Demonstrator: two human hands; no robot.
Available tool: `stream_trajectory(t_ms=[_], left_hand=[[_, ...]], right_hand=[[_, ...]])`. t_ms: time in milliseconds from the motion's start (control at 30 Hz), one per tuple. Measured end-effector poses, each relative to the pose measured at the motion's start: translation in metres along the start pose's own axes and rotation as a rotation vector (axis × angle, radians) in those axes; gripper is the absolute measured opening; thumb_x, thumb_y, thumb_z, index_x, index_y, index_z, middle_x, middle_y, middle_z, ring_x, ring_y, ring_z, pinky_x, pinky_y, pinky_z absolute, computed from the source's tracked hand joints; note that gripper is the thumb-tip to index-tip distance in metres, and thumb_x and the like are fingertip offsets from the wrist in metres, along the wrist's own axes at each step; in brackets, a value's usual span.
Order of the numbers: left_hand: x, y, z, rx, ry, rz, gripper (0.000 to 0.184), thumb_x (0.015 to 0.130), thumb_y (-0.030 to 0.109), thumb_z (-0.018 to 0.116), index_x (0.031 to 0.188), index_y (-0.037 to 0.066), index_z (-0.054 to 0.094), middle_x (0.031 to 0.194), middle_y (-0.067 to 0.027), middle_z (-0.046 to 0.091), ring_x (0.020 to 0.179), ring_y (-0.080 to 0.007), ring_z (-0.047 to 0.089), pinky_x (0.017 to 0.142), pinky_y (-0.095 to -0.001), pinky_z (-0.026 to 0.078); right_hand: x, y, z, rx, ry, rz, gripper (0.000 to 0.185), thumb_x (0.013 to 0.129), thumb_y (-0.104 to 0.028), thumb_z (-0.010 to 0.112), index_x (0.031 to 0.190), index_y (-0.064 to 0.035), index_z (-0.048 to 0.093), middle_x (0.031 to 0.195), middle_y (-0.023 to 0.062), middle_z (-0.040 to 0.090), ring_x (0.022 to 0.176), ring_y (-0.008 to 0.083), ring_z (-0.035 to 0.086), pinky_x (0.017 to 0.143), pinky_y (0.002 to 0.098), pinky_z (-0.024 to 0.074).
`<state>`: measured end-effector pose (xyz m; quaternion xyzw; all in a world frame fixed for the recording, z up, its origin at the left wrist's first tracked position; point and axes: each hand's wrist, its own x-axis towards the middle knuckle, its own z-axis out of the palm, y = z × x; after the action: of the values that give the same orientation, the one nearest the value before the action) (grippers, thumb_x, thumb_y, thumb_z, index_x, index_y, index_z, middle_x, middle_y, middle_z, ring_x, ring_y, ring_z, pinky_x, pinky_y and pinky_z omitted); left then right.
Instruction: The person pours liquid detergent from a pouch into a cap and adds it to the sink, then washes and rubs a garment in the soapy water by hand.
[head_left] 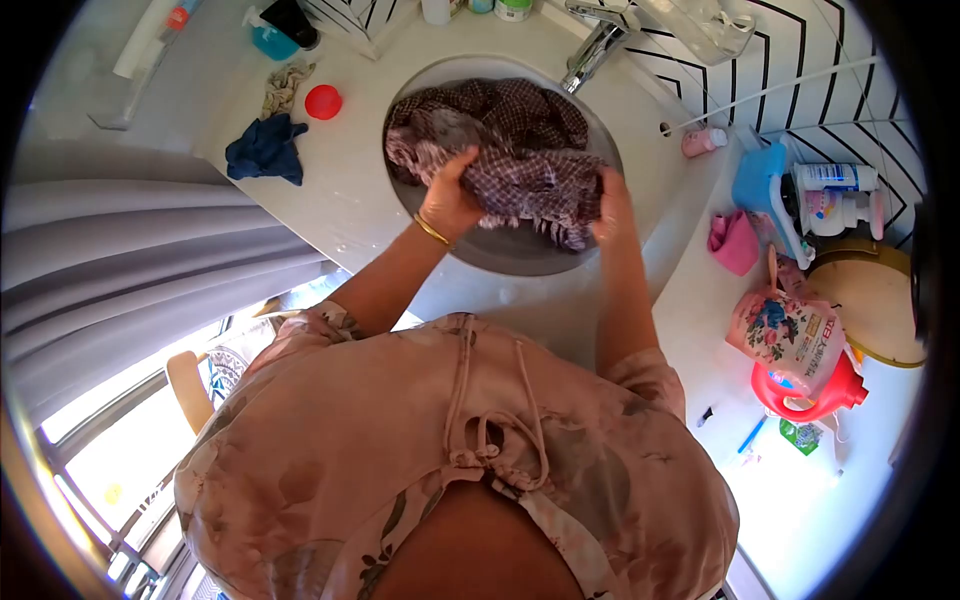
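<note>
A dark checked cloth [535, 185] with a pale fringe lay in a round sink basin [500, 262], part of it bunched between a person's two bare hands. The left hand [452, 205], below a gold bangle [433, 230], grasped the cloth's left side, thumb on top and fingers hidden beneath. The right hand [614, 208], slightly blurred, grasped its right end. The held fold's long axis ran crosswise from hand to hand — tipping slightly toward the wearer at the right — and its fringed edge pointed at the wearer's body. Beyond the grip, the rest of the cloth lay heaped against the basin's far side. The tap [597, 50] stood past the right hand; a red cup [323, 102] and a crumpled blue cloth [268, 150] lay out to the left of the left hand — all apart from the grip.
</note>
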<state>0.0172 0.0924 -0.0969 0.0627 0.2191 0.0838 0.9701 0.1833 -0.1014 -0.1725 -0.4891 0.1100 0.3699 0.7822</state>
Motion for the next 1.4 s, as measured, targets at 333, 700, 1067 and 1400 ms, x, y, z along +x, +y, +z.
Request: stream_trajectory(t_ms=[333, 700, 1067, 1400], left_hand=[[0.075, -0.049, -0.107, 0.485, 0.814, -0.18, 0.035, 0.076, 0.021, 0.063, 0.104, 0.001, 0.058, 0.105, -0.0125, 0.06, 0.091, -0.0271, 0.058, 0.086, -0.0379, 0.045], [0.064, -0.029, -0.079, 0.004, 0.177, -0.247, 0.051, 0.08, 0.044, 0.059, 0.112, 0.004, 0.056, 0.11, -0.0115, 0.059, 0.099, -0.028, 0.056, 0.091, -0.0408, 0.042], [0.045, -0.023, -0.066, 0.22, 0.231, -0.141, 0.025, 0.081, 0.02, 0.052, 0.1, 0.005, 0.059, 0.094, -0.0095, 0.063, 0.087, -0.0259, 0.06, 0.084, -0.0416, 0.047], [0.031, -0.033, -0.046, -0.013, -0.165, -0.216, 0.026, 0.082, 0.02, 0.052, 0.101, 0.004, 0.058, 0.097, -0.0081, 0.062, 0.091, -0.0247, 0.059, 0.084, -0.0385, 0.047]], right_hand=[[-0.006, 0.072, 0.056, -1.614, 0.265, 0.13, 0.048, 0.083, -0.02, 0.058, 0.118, 0.0063, 0.04, 0.11, 0.0253, 0.052, 0.094, 0.0385, 0.055, 0.077, 0.0434, 0.0461], [-0.056, 0.049, 0.093, -1.204, 0.058, -0.624, 0.043, 0.075, -0.015, 0.054, 0.117, -0.0066, 0.055, 0.093, 0.0195, 0.055, 0.081, 0.0361, 0.054, 0.073, 0.0431, 0.0448], [0.026, 0.037, 0.082, -0.895, 0.31, 0.023, 0.034, 0.085, -0.028, 0.048, 0.104, -0.0017, 0.056, 0.096, 0.0184, 0.058, 0.082, 0.0327, 0.058, 0.071, 0.0378, 0.0469], [-0.048, 0.079, 0.103, -1.479, 0.195, -1.183, 0.032, 0.076, -0.034, 0.061, 0.085, -0.0029, 0.055, 0.095, 0.0194, 0.058, 0.087, 0.0384, 0.056, 0.074, 0.0485, 0.0427]])
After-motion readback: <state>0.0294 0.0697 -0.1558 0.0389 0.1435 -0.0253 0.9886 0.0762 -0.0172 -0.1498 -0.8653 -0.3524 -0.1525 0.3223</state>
